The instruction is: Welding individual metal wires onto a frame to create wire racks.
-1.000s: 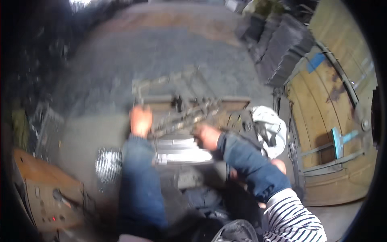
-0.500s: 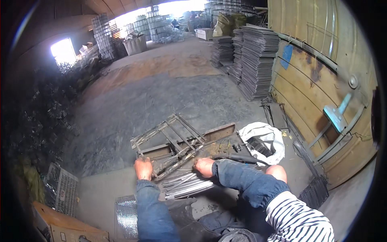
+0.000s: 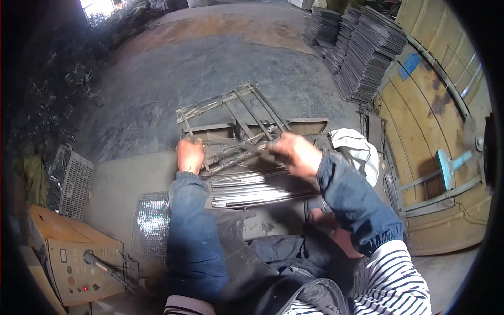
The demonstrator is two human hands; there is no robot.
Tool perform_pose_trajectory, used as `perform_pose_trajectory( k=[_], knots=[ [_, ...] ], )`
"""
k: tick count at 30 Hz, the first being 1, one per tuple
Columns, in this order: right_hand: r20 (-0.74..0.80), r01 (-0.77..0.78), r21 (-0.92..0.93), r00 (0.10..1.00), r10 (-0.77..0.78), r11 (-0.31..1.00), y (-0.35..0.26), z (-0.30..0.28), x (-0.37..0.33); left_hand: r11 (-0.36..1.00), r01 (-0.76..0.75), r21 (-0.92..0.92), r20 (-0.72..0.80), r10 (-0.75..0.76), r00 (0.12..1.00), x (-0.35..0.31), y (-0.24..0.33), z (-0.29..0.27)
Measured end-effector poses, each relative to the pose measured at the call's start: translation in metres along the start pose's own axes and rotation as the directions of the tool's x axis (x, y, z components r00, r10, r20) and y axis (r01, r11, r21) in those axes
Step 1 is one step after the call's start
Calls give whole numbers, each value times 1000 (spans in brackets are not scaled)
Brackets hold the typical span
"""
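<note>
A metal frame (image 3: 242,122) of long bars and crosspieces lies tilted on the low work stand ahead of me. My left hand (image 3: 190,156) is closed round its near left end. Over the frame's right part is my right hand (image 3: 298,154), smeared by motion, with its fingers curled together. A blurred, thin strip seems to run left from those fingers, but what they hold is not clear. Just below both hands, a bundle of shiny metal rods (image 3: 257,188) lies side by side, nearer to me than the frame.
A white sack (image 3: 358,152) stands right of the stand. Tall stacks of dark flat panels (image 3: 370,52) rise by the yellow wall. At lower left are an orange-topped control box (image 3: 79,257) with a cable, a silver foil sheet (image 3: 152,226) and a grey plastic crate (image 3: 76,184).
My view has tipped downward, so the control box shows more fully. My right hand has lifted off the near side of the stand and moved right over the frame. My left hand keeps its hold.
</note>
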State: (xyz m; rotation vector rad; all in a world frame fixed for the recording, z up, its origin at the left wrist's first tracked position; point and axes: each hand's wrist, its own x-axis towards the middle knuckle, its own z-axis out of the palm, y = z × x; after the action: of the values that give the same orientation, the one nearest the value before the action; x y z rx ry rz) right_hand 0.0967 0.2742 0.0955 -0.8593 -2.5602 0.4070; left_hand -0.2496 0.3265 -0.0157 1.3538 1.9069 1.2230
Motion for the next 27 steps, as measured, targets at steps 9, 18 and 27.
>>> perform_pose_trajectory(
  k=[9,18,27],
  knots=[
    [23,-182,-188,982,190,965,59,15,103,996,64,66,-4,-63,998,-15,15,12],
    [112,-166,-155,976,185,974,47,59,140,991,74,115,-26,-71,997,-8,15,4],
    [88,-279,-113,953,289,954,45,78,129,991,11,134,-15,-9,1000,-7,-12,19]
  ],
)
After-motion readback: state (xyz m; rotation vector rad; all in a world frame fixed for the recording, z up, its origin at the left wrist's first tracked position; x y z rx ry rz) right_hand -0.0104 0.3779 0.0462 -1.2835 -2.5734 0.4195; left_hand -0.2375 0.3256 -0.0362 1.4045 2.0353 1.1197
